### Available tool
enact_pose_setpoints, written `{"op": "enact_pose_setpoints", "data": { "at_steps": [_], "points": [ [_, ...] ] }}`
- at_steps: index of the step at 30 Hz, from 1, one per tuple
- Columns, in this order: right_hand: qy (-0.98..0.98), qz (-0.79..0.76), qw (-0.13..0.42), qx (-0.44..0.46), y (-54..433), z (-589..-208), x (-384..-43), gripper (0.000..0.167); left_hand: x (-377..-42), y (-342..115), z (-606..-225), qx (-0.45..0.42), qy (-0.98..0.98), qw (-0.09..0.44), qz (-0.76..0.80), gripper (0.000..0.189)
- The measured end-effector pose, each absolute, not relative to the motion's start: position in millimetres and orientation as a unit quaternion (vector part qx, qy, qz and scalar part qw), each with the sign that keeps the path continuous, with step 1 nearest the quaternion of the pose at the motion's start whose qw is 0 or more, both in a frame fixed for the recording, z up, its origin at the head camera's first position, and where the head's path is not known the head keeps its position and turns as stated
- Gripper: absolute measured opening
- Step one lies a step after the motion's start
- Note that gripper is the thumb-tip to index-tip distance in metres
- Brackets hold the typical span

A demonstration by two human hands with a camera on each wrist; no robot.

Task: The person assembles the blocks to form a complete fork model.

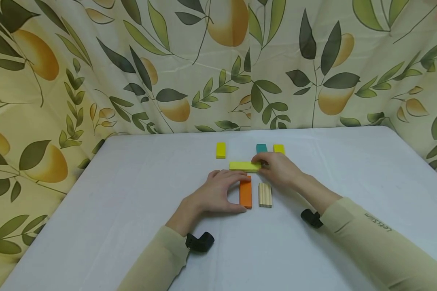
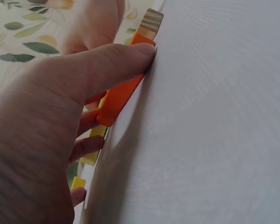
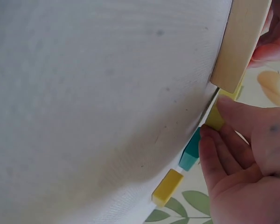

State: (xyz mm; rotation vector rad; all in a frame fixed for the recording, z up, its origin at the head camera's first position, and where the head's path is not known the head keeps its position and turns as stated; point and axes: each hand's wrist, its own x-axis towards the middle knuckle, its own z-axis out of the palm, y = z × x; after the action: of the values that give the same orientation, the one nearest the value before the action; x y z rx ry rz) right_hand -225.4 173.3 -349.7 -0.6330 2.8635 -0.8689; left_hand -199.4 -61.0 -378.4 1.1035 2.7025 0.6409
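My left hand (image 1: 213, 194) grips an orange block (image 1: 245, 195) by its two ends, thumb at the near end and index finger at the far end. In the left wrist view the thumb presses the orange block's (image 2: 123, 95) end. Just beyond it, a long yellow-green block (image 1: 242, 166) lies crosswise on the table. Its right end is pinched between the thumb and fingers of my right hand (image 1: 281, 167). A ridged pale wooden block (image 1: 265, 195) stands to the right of the orange one, with a gap between them.
Behind the right hand are a teal block (image 1: 261, 148) and a yellow block (image 1: 278, 148). Another yellow block (image 1: 221, 150) is farther left. A white cloth covers the table (image 1: 131, 194), and a fruit-patterned curtain (image 1: 211, 72) hangs along its back edge.
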Motion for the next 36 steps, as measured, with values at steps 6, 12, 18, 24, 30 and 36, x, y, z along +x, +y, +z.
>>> {"op": "enact_pose_setpoints", "data": {
  "at_steps": [6,12,18,24,30,36],
  "points": [
    [0.938,-0.274,0.042,-0.207,173.2,-349.9,-224.4,0.029,-200.6,-62.0,-381.4,0.369,0.900,0.077,0.218,0.073],
    [0.939,-0.276,0.048,-0.200,175.2,-353.0,-226.4,0.031,-200.5,-62.2,-382.4,0.376,0.898,0.074,0.215,0.074],
    [0.939,-0.283,0.052,-0.190,177.6,-352.9,-227.1,0.032,-198.2,-64.2,-381.7,0.386,0.893,0.064,0.221,0.067],
    [0.939,-0.282,0.049,-0.191,177.7,-352.3,-226.7,0.032,-193.7,-66.7,-379.9,0.391,0.893,0.052,0.214,0.060],
    [0.939,-0.278,0.049,-0.196,177.0,-352.8,-226.7,0.031,-192.2,-67.1,-378.4,0.393,0.897,0.046,0.198,0.058],
    [0.940,-0.273,0.048,-0.198,177.5,-352.5,-226.9,0.030,-193.9,-66.6,-379.1,0.397,0.898,0.033,0.188,0.056]
  ]
}}
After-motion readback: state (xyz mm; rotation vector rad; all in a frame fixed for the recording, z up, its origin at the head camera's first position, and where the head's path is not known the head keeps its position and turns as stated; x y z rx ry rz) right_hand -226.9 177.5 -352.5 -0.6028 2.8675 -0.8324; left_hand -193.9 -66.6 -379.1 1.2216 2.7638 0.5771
